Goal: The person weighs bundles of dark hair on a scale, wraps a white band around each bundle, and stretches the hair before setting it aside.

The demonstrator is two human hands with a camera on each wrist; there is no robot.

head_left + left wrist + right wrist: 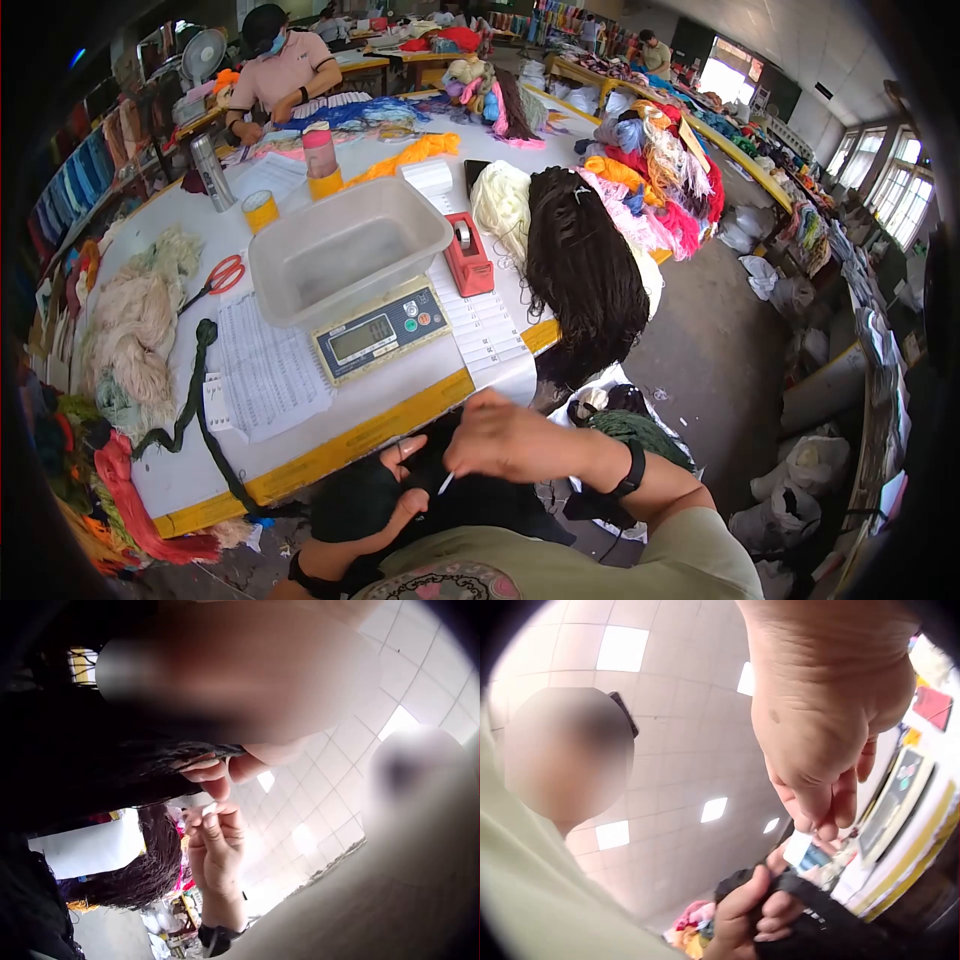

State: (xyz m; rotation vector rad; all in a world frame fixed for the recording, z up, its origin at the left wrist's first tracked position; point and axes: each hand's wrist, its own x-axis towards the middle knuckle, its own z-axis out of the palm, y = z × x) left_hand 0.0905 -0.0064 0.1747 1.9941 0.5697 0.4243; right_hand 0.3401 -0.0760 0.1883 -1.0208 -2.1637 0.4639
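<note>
My left hand (402,508) grips a bundle of black yarn (348,503) low in front of my body, at the table's near edge. In the left wrist view the dark strands (90,761) spread out beside its fingers. Thumb and fingers of my right hand (515,440) pinch a small white tag (446,484) just beside the left hand. The right wrist view shows this white tag (799,847) between the right fingertips, close over the left hand (739,911) and the black yarn (821,922).
On the table are a digital scale (380,328) with a grey plastic tub (350,250), red tape dispenser (468,255), scissors (222,277), printed sheets (270,365) and a dark green cord (203,380). Dark hanks (585,265) hang over the right edge. Another person (285,75) works across the table.
</note>
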